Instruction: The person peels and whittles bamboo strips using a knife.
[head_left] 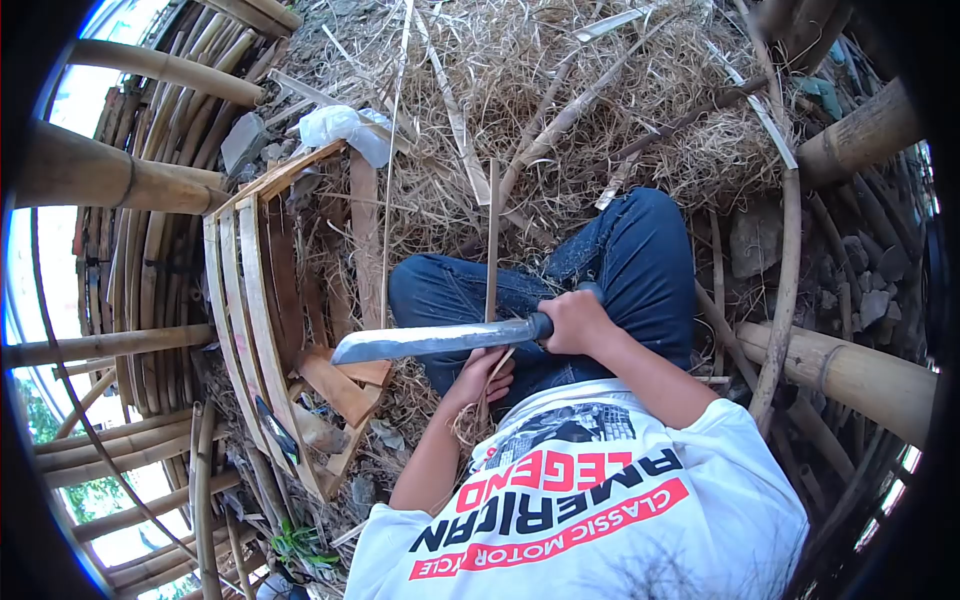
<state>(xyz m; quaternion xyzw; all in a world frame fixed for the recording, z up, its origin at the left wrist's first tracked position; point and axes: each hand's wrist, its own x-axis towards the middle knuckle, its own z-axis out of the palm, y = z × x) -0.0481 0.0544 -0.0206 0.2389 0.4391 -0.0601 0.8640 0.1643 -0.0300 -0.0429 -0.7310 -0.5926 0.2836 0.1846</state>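
Note:
My right hand (578, 322) is wrapped round the dark handle of a machete (435, 340). Its broad blade points left and lies across a thin bamboo strip (492, 240). Just below the blade, my left hand (482, 378) is closed round the strip's lower part. The strip rises from that hand past my crossed legs in blue jeans (640, 265). A curled shaving (498, 368) shows by my left fingers, and more thin fibres hang by the wrist. Part of the left fingers is hidden under the blade.
A wooden crate (250, 290) stands on its side at my left, with wood pieces (335, 385) in it and a white plastic bag (345, 128) at its far end. Shavings (500, 80) cover the ground ahead. Bamboo poles (850, 380) stand on both sides; stones (755, 240) lie right.

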